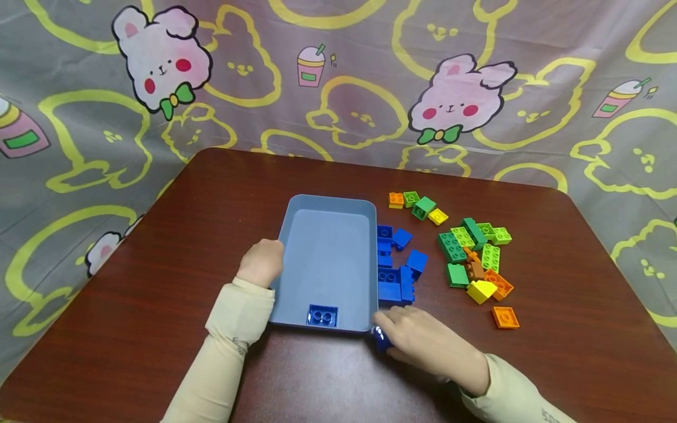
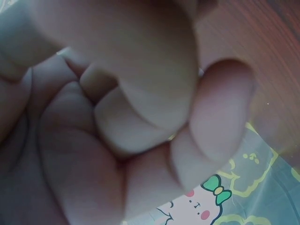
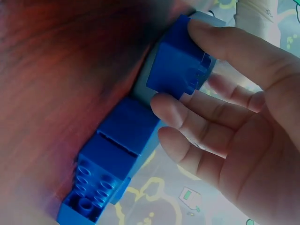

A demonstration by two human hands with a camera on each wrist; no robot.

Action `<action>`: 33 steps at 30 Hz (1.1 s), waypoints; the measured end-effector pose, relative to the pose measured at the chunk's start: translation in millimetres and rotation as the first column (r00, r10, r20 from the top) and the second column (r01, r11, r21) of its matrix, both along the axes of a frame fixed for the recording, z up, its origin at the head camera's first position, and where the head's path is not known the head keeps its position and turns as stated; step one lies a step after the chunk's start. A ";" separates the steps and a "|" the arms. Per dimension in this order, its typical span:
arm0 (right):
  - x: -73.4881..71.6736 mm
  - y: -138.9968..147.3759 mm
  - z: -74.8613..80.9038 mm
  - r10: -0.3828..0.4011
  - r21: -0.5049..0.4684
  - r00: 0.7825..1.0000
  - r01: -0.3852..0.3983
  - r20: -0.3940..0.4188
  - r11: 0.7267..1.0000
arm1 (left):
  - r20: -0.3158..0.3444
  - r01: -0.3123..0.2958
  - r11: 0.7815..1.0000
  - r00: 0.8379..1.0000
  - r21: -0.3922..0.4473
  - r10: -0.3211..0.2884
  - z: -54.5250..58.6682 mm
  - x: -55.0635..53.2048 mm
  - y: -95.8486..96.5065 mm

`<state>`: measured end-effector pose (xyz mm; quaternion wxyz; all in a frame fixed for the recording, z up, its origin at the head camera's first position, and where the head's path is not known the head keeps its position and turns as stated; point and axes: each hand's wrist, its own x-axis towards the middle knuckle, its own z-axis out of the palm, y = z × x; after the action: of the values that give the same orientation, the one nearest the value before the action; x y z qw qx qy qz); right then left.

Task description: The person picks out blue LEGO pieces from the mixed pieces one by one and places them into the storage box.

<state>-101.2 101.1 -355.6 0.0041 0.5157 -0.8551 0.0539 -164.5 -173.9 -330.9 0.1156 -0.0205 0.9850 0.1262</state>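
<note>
- A glossy, deep-blue plastic toy block point(image 3: 176, 58), smooth-faced with short studs along one side, was at the near right corner of a shallow grey-blue rectangular plastic tray point(image 1: 328, 247); whether it touched the wall could not be told.
- A person's right hand point(image 1: 418, 335) pinched that block between thumb and bent fingers, the grip only as wide as the brick, two fingers standing free below it.
- The left hand point(image 1: 262, 262) lay against the tray's left rim, fingers curled in toward the palm, nothing seen in their grasp.
- Inside the tray, by its near wall, a dark-blue rectangular plastic brick point(image 1: 322, 316) lay hollow side up, two round tubes showing.
- Along the tray's right side clustered shiny blue plastic blocks point(image 1: 390, 292), some solid-faced, others showing round tubes.
- Farther right of the tray were scattered green, yellow, orange and brown plastic bricks point(image 1: 457, 275).
- Under the tray spread a reddish-brown wood-grain table point(image 1: 132, 282).
</note>
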 end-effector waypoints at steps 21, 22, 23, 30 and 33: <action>2.0 7.6 18.2 0.006 -0.075 0.993 -0.015 -0.120 0.997 | -0.027 0.010 1.000 1.000 0.004 -0.010 1.1 2.3 -0.1; 1.9 7.9 18.4 0.006 -0.082 0.992 -0.016 -0.127 0.996 | -0.028 0.011 1.000 1.000 0.004 -0.010 1.3 2.4 0.0; 1.8 8.1 18.8 0.007 -0.088 0.991 -0.019 -0.133 0.996 | -0.030 0.011 1.000 0.999 0.004 -0.011 1.2 2.5 0.0; 1.1 10.9 23.4 0.006 -0.109 0.987 -0.023 -0.162 0.994 | -0.039 0.018 1.000 0.999 0.002 -0.017 2.0 3.1 -0.4; 0.2 11.5 24.5 0.004 -0.129 0.985 -0.027 -0.173 0.991 | -0.034 0.015 1.000 0.999 0.002 -0.015 2.0 3.4 -0.5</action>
<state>-101.0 112.6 -331.1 0.1115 0.5237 -0.8420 0.0651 -161.1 -174.4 -328.9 0.0997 -0.0111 0.9868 0.1269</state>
